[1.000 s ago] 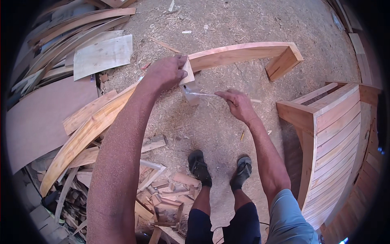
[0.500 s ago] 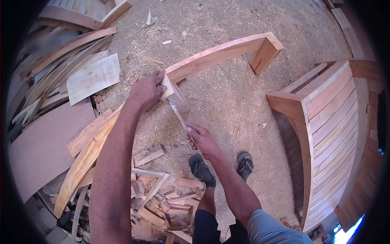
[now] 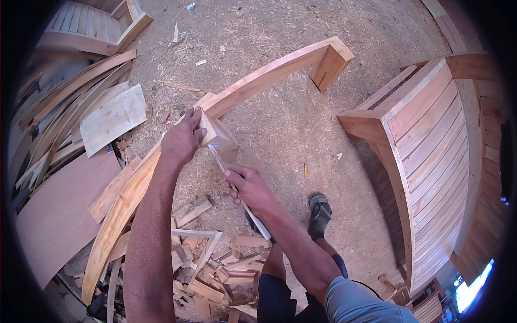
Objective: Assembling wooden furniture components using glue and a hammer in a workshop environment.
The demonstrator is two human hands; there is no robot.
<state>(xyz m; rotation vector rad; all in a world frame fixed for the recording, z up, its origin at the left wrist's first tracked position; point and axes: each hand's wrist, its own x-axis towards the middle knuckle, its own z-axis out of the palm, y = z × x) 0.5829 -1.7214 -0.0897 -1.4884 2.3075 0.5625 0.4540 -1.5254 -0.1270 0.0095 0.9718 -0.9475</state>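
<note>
Head view: the fingers of my left hand are bent over the near end block of a curved wooden frame, which stands on the shaving-strewn floor ahead of me. My right hand is closed around a long, thin, pale tool, its far tip at the block. A slatted wooden piece stands to my right.
</note>
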